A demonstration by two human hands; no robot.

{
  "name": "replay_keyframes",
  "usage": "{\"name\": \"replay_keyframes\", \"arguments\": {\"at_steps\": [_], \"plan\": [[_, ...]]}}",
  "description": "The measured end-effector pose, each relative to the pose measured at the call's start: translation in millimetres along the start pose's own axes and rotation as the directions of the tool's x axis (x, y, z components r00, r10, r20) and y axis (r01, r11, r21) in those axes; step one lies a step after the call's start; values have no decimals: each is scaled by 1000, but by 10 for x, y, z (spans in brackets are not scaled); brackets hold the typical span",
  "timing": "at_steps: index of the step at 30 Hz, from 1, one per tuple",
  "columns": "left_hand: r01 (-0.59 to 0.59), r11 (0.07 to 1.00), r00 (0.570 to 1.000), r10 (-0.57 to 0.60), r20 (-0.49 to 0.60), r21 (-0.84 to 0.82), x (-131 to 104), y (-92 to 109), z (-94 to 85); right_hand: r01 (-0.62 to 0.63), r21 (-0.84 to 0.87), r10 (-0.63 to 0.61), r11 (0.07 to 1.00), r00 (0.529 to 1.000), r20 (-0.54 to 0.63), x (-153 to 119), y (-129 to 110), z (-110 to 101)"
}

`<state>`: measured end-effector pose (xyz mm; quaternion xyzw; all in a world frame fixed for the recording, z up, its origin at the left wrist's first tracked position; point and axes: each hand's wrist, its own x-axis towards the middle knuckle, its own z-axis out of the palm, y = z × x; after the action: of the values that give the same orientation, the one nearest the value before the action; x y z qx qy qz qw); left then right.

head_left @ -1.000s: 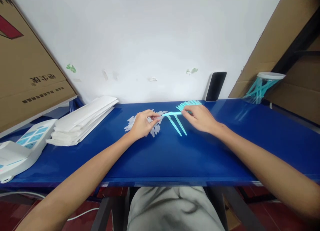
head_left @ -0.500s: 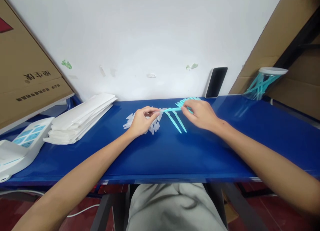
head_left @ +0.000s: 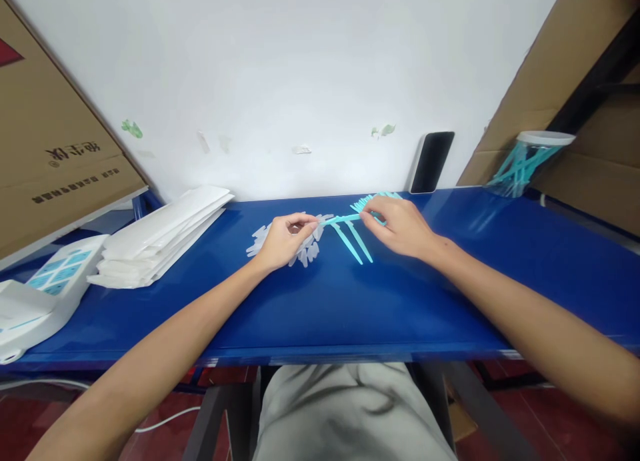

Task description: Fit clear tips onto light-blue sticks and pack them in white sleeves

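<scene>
The left hand (head_left: 284, 240) was nearly closed, thumb and fingertips pinching one end of a slim turquoise stick (head_left: 345, 218); the right hand (head_left: 395, 226), also narrow, gripped its other end, above the blue surface (head_left: 340, 314). Two loose turquoise sticks (head_left: 349, 245) lay just nearer the wearer. Behind the right hand was a turquoise pile (head_left: 367, 202), and around the left, translucent pieces (head_left: 307, 253), both too crowded to count. Farther right stood one phone (head_left: 433, 162) and one lidded jar (head_left: 517, 171).
</scene>
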<state>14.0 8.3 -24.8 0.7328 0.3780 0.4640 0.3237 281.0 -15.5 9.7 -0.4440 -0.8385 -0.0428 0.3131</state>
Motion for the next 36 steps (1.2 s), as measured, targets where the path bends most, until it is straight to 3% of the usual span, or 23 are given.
{"name": "replay_keyframes", "arguments": {"at_steps": [15,27,31,33,36], "plan": [[-22,995,994,11,107,102,-88,147,26,43,195,-62,980,994,92,-46,-31,146],[-13,1000,987,16,158,-18,-19,37,-45,105,185,-123,977,988,90,-41,-94,167],[-115,975,983,83,165,191,-31,58,24,111,62,-121,992,974,194,-9,-69,47],[-237,897,969,191,156,374,-47,77,50,63,-55,-49,997,976,214,7,-17,-16],[-369,756,929,289,230,540,-61,90,15,-33,-184,70,982,978,196,19,76,-54]]}}
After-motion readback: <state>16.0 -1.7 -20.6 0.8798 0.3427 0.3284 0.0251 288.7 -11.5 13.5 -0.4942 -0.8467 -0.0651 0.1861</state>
